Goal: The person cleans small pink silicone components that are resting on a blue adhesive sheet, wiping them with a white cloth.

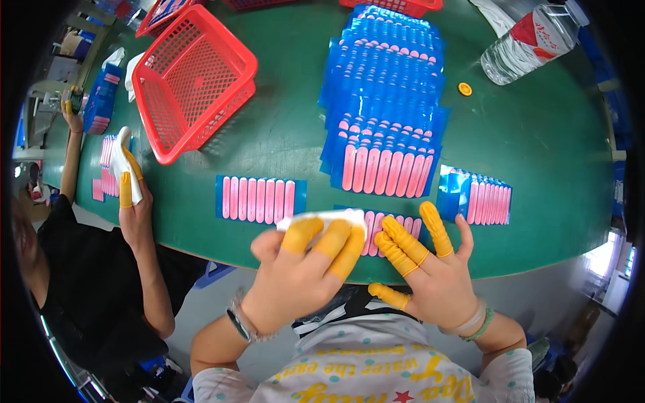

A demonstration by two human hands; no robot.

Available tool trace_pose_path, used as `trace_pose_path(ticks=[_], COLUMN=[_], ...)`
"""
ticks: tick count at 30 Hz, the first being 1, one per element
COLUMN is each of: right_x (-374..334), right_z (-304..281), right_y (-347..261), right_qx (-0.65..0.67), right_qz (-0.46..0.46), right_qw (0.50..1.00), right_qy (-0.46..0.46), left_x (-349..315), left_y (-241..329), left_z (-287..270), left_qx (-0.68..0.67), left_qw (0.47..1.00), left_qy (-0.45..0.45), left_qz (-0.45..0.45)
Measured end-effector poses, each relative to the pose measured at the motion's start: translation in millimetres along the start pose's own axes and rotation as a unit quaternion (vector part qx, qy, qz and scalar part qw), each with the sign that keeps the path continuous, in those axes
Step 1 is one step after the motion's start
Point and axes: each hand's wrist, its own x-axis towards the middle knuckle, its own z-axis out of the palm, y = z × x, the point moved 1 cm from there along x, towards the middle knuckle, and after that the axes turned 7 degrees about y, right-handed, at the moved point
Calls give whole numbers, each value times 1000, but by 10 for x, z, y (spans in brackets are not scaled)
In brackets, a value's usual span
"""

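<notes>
My left hand [295, 269], with yellow finger cots on several fingers, is closed on a folded white cloth [329, 216]. The cloth lies over the left part of a blue sheet with a row of pink round-ended strips [371, 235] near the table's front edge. My right hand [437, 275], also in yellow finger cots, has its fingers spread, the tips at this sheet's right part. Left of it lies another such blue sheet [261, 200]. To the right is a small stack of them [488, 201]. A long overlapping pile of these sheets [386, 121] stretches away behind my hands.
A red plastic basket [245, 87] stands on the green table [289, 134] at the left, with more baskets at the far edge. At the far right are a clear bottle [531, 43] and a yellow finger cot [464, 88]. A co-worker's hand [136, 215] holds a white cloth at the left.
</notes>
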Motion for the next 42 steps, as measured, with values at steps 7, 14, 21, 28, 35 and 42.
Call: trace_pose_path(ticks=[7,14,21,28,35,42], right_x=[49,28,48,57,41,-54], right_z=[-84,-62,-67,-102,-80,-171], right_y=[18,-13,-2,10,-20,120], right_qx=[14,24,15,13,22,32], right_qz=[-20,-41,-29,-39,-23,-32], right_qw=[1000,999,999,999,999,999], right_qy=[-11,-20,-23,-25,-25,-22], left_x=[-259,-28,-363,-64,-228,-293], left_y=[112,17,252,57,225,284], left_z=[-221,-17,-163,-82,-169,-212], left_qx=[-47,-5,-1,19,19,-11], left_qw=[998,999,1000,1000,999,999], left_qy=[-24,43,-2,-1,-25,-35], left_qz=[-19,-19,-25,-8,9,-6])
